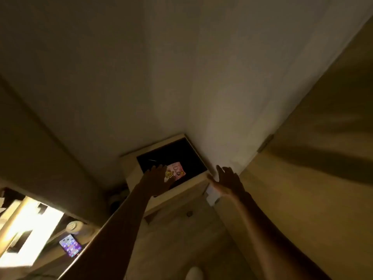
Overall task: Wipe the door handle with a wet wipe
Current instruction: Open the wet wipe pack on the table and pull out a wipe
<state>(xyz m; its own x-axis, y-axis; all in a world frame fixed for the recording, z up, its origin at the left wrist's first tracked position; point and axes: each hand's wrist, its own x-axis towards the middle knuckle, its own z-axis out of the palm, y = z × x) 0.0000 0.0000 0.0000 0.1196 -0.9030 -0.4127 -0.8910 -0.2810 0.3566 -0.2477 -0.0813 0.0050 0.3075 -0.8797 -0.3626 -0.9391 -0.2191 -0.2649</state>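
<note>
at the far left a bright window (30, 233) is glaring, washing out whatever is around it. just right of it a phone (70, 245) is lying face up with its screen glowing, and a pale round thing (75, 227) is sitting just beyond it, too blurred to tell what it is.

further right, the left hand (158, 179) is reaching forward with its fingers spread apart and gripping nothing. it is hovering over the near left edge of a small cream bench (131, 172) with a dark top, standing in the corner where the walls are meeting. on that dark top a pink wipe pack (176, 170) with cartoon stickers is lying flat, just beside the left fingertips; whether they are touching it is not clear, since the hand is partly covering the pack.

to the right, the right hand (228, 179) is also reaching out with fingers apart and empty, held off the right edge of the bench and well clear of the pack. a white tag (212, 196) is showing just below its wrist.

at the far right a door (323, 158) is filling the side of the view, with a hinge (265, 143) showing on its edge. the handle is not showing anywhere. the whole scene is dim and blurred.
</note>
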